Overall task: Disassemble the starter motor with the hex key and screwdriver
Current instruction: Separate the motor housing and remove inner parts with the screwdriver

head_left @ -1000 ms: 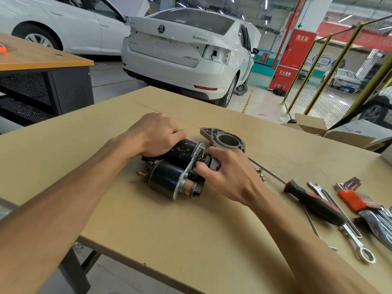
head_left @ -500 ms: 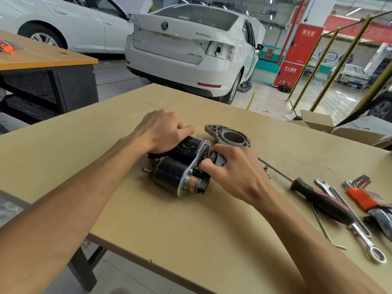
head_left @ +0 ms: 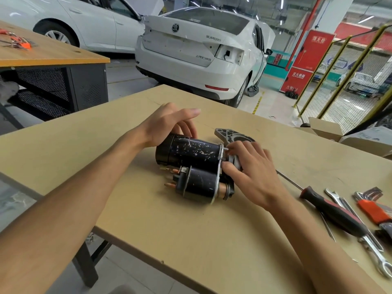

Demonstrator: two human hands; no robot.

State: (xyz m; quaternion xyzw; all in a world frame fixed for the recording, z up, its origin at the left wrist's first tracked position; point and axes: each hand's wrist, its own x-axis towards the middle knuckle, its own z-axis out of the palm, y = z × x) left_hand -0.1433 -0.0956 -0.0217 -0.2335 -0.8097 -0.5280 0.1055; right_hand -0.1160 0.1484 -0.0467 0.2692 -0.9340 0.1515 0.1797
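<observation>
The black starter motor [head_left: 191,152] lies on its side mid-table, its smaller solenoid [head_left: 198,182] on the near side. My left hand [head_left: 169,124] has lifted off the motor's far end, fingers straight, only the heel near the housing. My right hand [head_left: 247,172] grips the grey part at the motor's right end, behind the metal flange. The grey drive-end housing [head_left: 228,135] lies detached just beyond. A screwdriver [head_left: 331,211] with a black and red handle lies to the right, and the orange hex key set [head_left: 373,211] lies near the right edge.
Wrenches [head_left: 369,240] lie beside the screwdriver. The tan table [head_left: 191,240] ends close in front of me. Cardboard boxes [head_left: 326,128] sit at the far right. A white car [head_left: 201,52] and a second workbench [head_left: 53,54] stand beyond.
My left hand has let go of the motor body and opened above it. The motor has turned so that the whole black housing shows. My right hand stays at the flange end.
</observation>
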